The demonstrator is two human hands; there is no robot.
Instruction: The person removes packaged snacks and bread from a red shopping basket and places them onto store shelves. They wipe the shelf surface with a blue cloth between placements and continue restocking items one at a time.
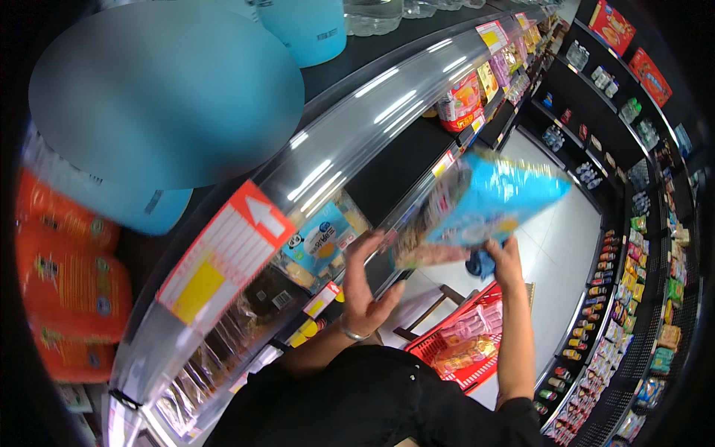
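My right hand grips a large light blue plastic snack package by its lower edge. The package is tilted and partly blurred, and brownish contents show through its side. Just by my right fingers is a small dark blue item, too blurred to name. My left hand, a metal bracelet at its wrist, is raised beside the shelf edge with fingers apart and nothing in it. Behind it on the shelf lies a similar blue panda-printed snack package.
A red shopping basket below my right arm holds pink and orange packages. A curved clear plastic guard bearing price tags fronts the left shelf. Stocked black shelves line the right, across a pale tiled floor.
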